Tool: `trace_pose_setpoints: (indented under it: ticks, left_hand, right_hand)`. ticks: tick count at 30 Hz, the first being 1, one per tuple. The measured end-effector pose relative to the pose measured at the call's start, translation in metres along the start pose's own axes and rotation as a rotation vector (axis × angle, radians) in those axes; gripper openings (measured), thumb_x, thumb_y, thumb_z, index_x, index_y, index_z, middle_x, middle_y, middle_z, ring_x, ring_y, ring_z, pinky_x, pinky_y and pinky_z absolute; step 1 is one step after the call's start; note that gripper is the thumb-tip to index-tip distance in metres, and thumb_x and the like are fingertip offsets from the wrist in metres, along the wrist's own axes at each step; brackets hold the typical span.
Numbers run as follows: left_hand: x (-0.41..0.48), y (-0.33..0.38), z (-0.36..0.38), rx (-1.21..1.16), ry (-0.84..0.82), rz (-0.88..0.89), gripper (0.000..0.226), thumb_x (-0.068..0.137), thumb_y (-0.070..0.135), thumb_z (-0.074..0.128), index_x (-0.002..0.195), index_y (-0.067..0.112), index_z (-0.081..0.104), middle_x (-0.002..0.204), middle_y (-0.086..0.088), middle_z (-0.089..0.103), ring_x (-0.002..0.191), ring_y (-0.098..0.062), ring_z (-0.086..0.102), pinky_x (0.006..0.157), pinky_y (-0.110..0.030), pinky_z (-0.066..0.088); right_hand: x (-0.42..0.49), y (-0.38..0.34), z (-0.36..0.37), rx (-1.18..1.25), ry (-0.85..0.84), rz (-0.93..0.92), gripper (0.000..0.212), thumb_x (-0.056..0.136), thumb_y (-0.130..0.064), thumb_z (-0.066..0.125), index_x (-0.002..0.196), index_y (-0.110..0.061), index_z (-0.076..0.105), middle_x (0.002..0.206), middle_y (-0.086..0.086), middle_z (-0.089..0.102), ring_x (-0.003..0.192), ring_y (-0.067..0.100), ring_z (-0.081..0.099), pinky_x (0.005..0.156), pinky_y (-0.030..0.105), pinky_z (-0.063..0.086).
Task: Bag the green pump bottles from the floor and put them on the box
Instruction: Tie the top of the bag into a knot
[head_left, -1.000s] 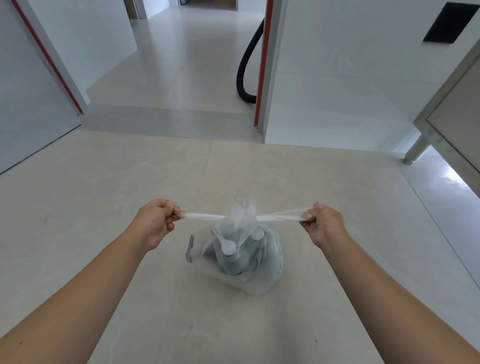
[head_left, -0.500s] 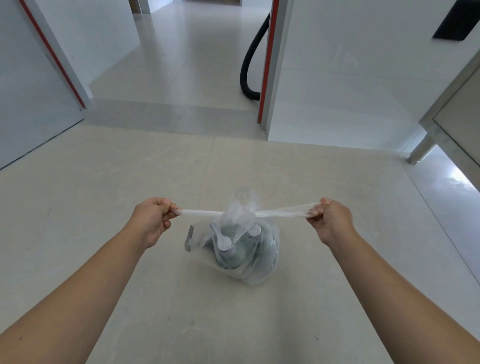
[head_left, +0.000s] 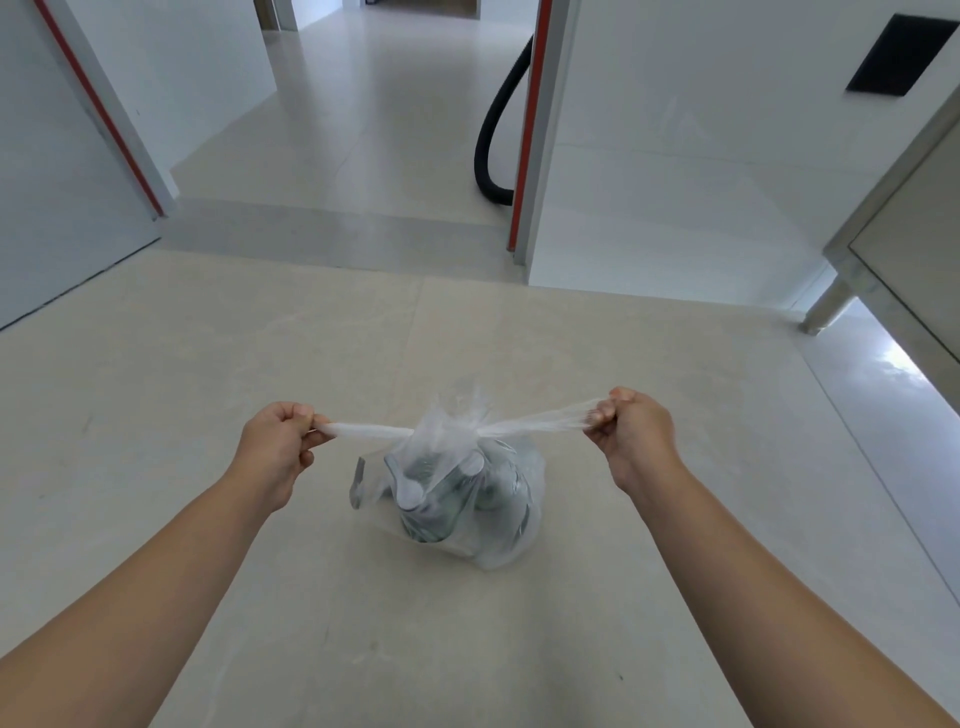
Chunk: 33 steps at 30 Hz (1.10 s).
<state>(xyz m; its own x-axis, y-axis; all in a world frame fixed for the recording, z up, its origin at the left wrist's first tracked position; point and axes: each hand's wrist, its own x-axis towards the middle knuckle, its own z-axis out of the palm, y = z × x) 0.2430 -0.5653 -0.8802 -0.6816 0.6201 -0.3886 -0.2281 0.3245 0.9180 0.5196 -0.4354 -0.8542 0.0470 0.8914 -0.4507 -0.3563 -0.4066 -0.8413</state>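
A clear plastic bag (head_left: 498, 540) sits on the pale tiled floor in the middle of the view. Green pump bottles (head_left: 431, 499) with pale pump heads show through it, bunched together. The bag's mouth is gathered into a knot above the bottles, with two twisted ends stretched sideways. My left hand (head_left: 278, 447) is closed on the left end, pulled taut. My right hand (head_left: 631, 436) is closed on the right end, level with the left. No box is in view.
A doorway with red-edged frames opens ahead, with a low step (head_left: 332, 234) across it. A black hose (head_left: 491, 150) curves down beside the right door post. A metal cabinet leg (head_left: 826, 306) stands at the right.
Both hands have kept pulling the bag's ends apart and have risen slightly. The knot has tightened, and the bag has shifted a little to the right.
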Motion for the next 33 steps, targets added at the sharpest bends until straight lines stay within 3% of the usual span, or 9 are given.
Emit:
trace_pose_setpoints:
  ticks: [3, 5, 7, 10, 15, 20, 24, 28, 33]
  left_hand:
    - [-0.003, 0.001, 0.002, 0.059, 0.037, 0.077, 0.024, 0.096, 0.01, 0.036, 0.074, 0.015, 0.042, 0.077, -0.005, 0.055, 0.057, -0.008, 0.063, 0.052, -0.024, 0.028]
    - [-0.004, 0.003, 0.005, 0.082, 0.042, 0.099, 0.023, 0.097, 0.013, 0.033, 0.076, 0.015, 0.041, 0.074, -0.006, 0.057, 0.061, -0.014, 0.064, 0.053, -0.024, 0.028]
    - [-0.004, 0.006, 0.008, 0.06, 0.029, 0.093, 0.023, 0.098, 0.015, 0.031, 0.079, 0.015, 0.042, 0.061, -0.005, 0.063, 0.068, -0.019, 0.062, 0.054, -0.025, 0.031]
    - [-0.008, 0.014, 0.014, -0.01, -0.033, 0.093, 0.023, 0.098, 0.015, 0.031, 0.081, 0.01, 0.046, 0.046, 0.002, 0.064, 0.055, -0.009, 0.064, 0.054, -0.023, 0.033]
    - [-0.027, 0.035, 0.03, -0.085, -0.11, 0.177, 0.024, 0.098, 0.015, 0.034, 0.078, 0.015, 0.046, 0.069, -0.006, 0.059, 0.043, 0.001, 0.057, 0.056, -0.024, 0.033]
    - [-0.043, 0.053, 0.039, -0.051, -0.203, 0.285, 0.027, 0.096, 0.007, 0.038, 0.072, 0.018, 0.044, 0.053, 0.012, 0.06, 0.046, 0.004, 0.053, 0.056, -0.024, 0.03]
    - [-0.054, 0.06, 0.047, -0.097, -0.298, 0.276, 0.028, 0.096, 0.005, 0.036, 0.071, 0.016, 0.042, 0.068, -0.001, 0.053, 0.049, 0.001, 0.05, 0.054, -0.023, 0.029]
    - [-0.065, 0.063, 0.056, -0.154, -0.385, 0.213, 0.026, 0.096, 0.004, 0.036, 0.073, 0.012, 0.044, 0.068, -0.004, 0.052, 0.055, -0.01, 0.045, 0.051, -0.021, 0.033]
    - [-0.077, 0.066, 0.062, -0.189, -0.445, 0.227, 0.024, 0.093, 0.0, 0.041, 0.071, 0.01, 0.045, 0.064, -0.002, 0.058, 0.05, -0.007, 0.046, 0.046, -0.016, 0.036]
  right_hand:
    - [-0.007, -0.001, 0.007, -0.052, -0.042, -0.028, 0.033, 0.086, 0.01, 0.022, 0.072, -0.01, 0.045, 0.039, -0.003, 0.041, 0.03, 0.008, 0.039, 0.04, 0.017, 0.043]
    - [-0.013, -0.001, 0.011, -0.08, -0.081, -0.046, 0.032, 0.087, 0.01, 0.025, 0.072, -0.011, 0.045, 0.05, 0.001, 0.038, 0.033, 0.008, 0.038, 0.042, 0.019, 0.042]
    - [-0.019, -0.002, 0.015, -0.101, -0.119, -0.071, 0.031, 0.088, 0.009, 0.026, 0.074, -0.01, 0.046, 0.055, 0.003, 0.037, 0.037, 0.009, 0.039, 0.047, 0.021, 0.042]
    - [-0.025, -0.004, 0.021, -0.125, -0.165, -0.112, 0.031, 0.092, 0.005, 0.025, 0.074, -0.011, 0.046, 0.056, 0.003, 0.04, 0.039, 0.009, 0.043, 0.051, 0.022, 0.043]
    - [-0.034, -0.007, 0.03, -0.103, -0.233, -0.131, 0.032, 0.094, 0.002, 0.027, 0.073, -0.01, 0.048, 0.052, 0.0, 0.043, 0.037, 0.007, 0.045, 0.048, 0.021, 0.044]
    - [-0.046, -0.014, 0.04, -0.06, -0.33, -0.139, 0.031, 0.094, 0.002, 0.031, 0.072, -0.009, 0.05, 0.047, -0.003, 0.046, 0.038, 0.008, 0.043, 0.043, 0.017, 0.041]
    - [-0.057, -0.015, 0.049, -0.077, -0.381, -0.148, 0.03, 0.095, -0.001, 0.034, 0.073, -0.01, 0.053, 0.042, -0.007, 0.05, 0.038, 0.006, 0.043, 0.042, 0.015, 0.04]
    - [-0.07, -0.01, 0.058, -0.162, -0.436, -0.167, 0.029, 0.096, -0.005, 0.037, 0.074, -0.011, 0.055, 0.043, -0.008, 0.057, 0.038, 0.004, 0.045, 0.042, 0.015, 0.042]
    - [-0.081, -0.009, 0.063, -0.249, -0.502, -0.197, 0.025, 0.094, -0.007, 0.041, 0.077, -0.012, 0.058, 0.054, -0.005, 0.067, 0.051, 0.009, 0.058, 0.054, 0.023, 0.05]
